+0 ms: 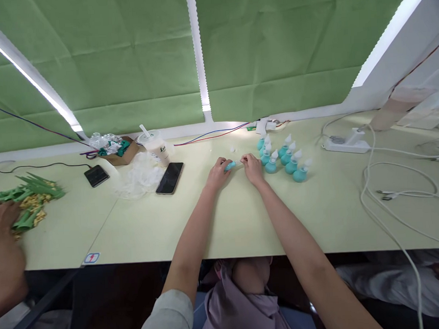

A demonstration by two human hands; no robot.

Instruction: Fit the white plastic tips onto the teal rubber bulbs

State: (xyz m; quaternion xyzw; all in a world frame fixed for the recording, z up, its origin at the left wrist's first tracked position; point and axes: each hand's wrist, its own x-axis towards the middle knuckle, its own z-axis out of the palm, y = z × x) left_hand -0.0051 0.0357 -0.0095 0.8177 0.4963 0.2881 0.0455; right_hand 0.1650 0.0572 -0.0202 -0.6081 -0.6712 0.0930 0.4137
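My left hand (pixel 217 173) is closed around a small teal bulb-shaped piece (pixel 230 166), which lies on its side just above the table. A pale, translucent tip (pixel 238 163) extends from it towards my right hand (pixel 252 167). The right fingers are pinched together at that tip, and their grip partly hides it. Just right of this hand, several teal bulbs with white pointed tips (pixel 271 166) stand upright in a loose group. Behind my hands sits a small white piece (pixel 232 148).
Left of my hands are a black phone (pixel 170 178), a crumpled plastic bag (pixel 141 177), a drink cup (pixel 156 147) and a cardboard box (pixel 125 152). A power strip (pixel 345 144) and white cables (pixel 368 186) lie right. Another person's hand (pixel 2 230) touches green-and-yellow pieces (pixel 33 199) far left.
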